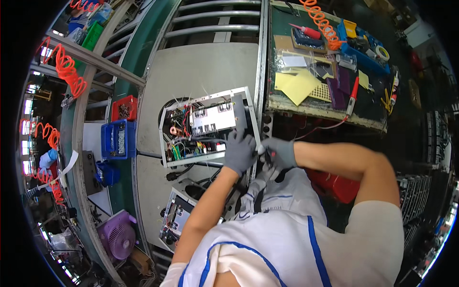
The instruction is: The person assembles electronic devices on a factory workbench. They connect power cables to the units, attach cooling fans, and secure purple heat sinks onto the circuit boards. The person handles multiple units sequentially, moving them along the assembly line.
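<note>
An open metal-framed electrical chassis (215, 120) lies before me, with wires, a copper coil, boards and a light metal panel inside. My left hand (240, 152), in a grey glove, reaches over its near right corner, fingers apart and touching the dark inner plate (240, 115). Just outside the frame, my right hand (279, 152), also gloved, is closed around a small dark thing with a red spot; its kind is hard to make out. Black cables (204, 181) run below the chassis.
A second open chassis (178, 217) lies nearer me on the board. Left stand blue (118, 139) and red (125, 108) bins of small parts and a purple fan (118, 234). At right, a workbench (306, 109) carries yellow sheets, a red-handled tool (353, 95) and a blue tray (366, 52).
</note>
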The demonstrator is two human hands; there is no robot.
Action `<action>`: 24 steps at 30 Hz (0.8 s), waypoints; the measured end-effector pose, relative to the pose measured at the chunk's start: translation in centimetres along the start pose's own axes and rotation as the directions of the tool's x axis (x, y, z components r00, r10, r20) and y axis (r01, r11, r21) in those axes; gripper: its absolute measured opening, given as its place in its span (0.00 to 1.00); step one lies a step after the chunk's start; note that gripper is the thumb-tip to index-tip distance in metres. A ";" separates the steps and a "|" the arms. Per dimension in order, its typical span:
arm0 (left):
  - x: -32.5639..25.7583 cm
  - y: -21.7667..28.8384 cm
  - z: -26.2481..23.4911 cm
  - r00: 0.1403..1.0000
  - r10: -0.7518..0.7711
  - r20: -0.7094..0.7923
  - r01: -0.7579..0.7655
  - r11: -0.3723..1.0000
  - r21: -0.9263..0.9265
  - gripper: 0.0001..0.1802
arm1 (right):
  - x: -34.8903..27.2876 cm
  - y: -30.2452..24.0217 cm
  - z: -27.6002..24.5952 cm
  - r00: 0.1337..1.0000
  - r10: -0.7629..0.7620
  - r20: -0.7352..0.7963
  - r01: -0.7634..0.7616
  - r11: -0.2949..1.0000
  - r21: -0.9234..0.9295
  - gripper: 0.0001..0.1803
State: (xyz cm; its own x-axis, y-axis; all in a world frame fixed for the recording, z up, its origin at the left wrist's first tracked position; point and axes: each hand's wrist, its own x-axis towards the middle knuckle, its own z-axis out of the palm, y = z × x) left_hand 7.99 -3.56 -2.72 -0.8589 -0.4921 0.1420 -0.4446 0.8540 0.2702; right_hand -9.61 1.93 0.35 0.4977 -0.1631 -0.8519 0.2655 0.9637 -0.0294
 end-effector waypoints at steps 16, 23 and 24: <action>0.3 0.4 0.0 1.000 0.015 0.027 -0.016 1.000 0.016 0.19 | 4.4 5.1 -1.1 0.865 -0.430 -0.258 0.250 0.817 -0.520 0.14; -0.6 0.0 0.4 0.999 -0.020 0.029 0.020 1.000 -0.014 0.19 | 1.0 3.5 0.4 0.987 -0.154 -0.035 0.153 0.988 -0.033 0.11; -0.1 0.0 0.4 1.000 0.014 0.016 -0.014 1.000 0.001 0.19 | -1.3 1.2 0.5 0.997 -0.057 -0.051 0.055 0.998 -0.041 0.11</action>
State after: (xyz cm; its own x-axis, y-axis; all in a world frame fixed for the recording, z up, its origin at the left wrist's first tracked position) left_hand 8.00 -3.40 -3.11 -0.8688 -0.4775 0.1308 -0.4330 0.8610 0.2668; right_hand -9.48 3.18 1.66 0.4388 -0.2065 -0.8745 0.2584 0.9611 -0.0973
